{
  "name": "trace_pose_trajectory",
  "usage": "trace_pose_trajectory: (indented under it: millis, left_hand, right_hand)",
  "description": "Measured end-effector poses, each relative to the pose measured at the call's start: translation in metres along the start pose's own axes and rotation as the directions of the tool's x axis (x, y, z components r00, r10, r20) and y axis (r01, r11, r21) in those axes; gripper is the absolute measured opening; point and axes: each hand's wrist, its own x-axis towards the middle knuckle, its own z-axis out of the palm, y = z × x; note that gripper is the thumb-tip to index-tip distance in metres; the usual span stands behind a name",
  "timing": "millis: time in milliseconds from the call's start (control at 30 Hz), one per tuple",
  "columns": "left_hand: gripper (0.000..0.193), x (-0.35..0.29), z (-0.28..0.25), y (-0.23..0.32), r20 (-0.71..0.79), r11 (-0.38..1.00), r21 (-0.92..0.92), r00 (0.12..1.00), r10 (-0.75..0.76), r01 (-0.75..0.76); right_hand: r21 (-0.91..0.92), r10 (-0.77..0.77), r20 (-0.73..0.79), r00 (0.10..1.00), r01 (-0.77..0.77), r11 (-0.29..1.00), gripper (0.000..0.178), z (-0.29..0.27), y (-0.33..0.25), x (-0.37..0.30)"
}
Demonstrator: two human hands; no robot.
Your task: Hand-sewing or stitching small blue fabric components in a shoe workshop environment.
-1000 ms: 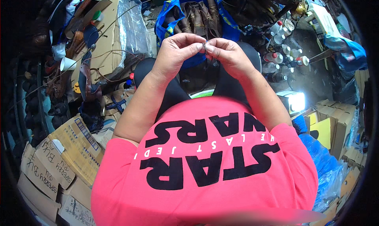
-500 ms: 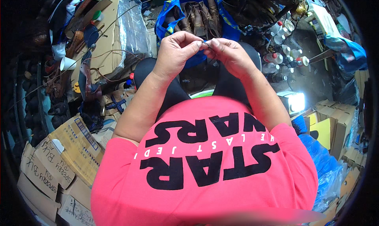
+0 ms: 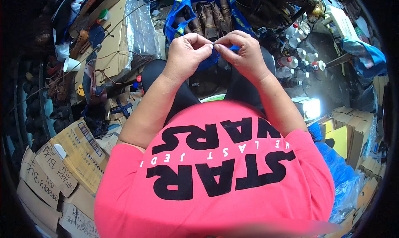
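Note:
My left hand point(image 3: 186, 55) and my right hand point(image 3: 244, 55) are raised in front of me, above my knees. Thumb and forefinger are pinched together on each, and the fingertips of the two hands meet. Whatever sits between the tips is too small to make out. Just beyond them stands an open blue bag point(image 3: 179, 26) holding several bundles of brown leather-like pieces point(image 3: 209, 21).
On the left, a flat cardboard sheet point(image 3: 114, 34) lies near a white cup point(image 3: 71, 65) and loose wire. To the right stand several plastic bottles point(image 3: 286, 61) and a bright lamp point(image 3: 311, 108). Cardboard boxes point(image 3: 79, 148) are stacked at the lower left.
My right hand has turned and its fingers have uncurled into a fingertip pinch, slightly higher than before. My left hand has barely moved.

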Motion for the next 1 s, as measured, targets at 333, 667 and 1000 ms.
trace_pose_trajectory:
  millis: [333,667,1000]
  left_hand:
    - [0.008,-0.002,0.001,0.001,0.035,0.995,-0.094,0.999,-0.034,0.037]
    - [0.005,-0.001,-0.002,-0.002,0.152,0.932,-0.313,0.978,-0.144,0.186]
    - [0.006,0.004,-0.004,-0.002,-0.033,0.964,-0.238,0.991,-0.132,0.12]
  right_hand:
    - [0.218,0.118,0.086,0.989,-0.134,0.967,0.011,0.006,0.009,-0.006]
    - [0.594,0.298,0.299,0.906,-0.422,0.685,0.013,0.008,0.019,-0.011]
    - [0.627,0.326,0.478,0.815,-0.577,0.523,0.023,0.01,0.027,-0.025]
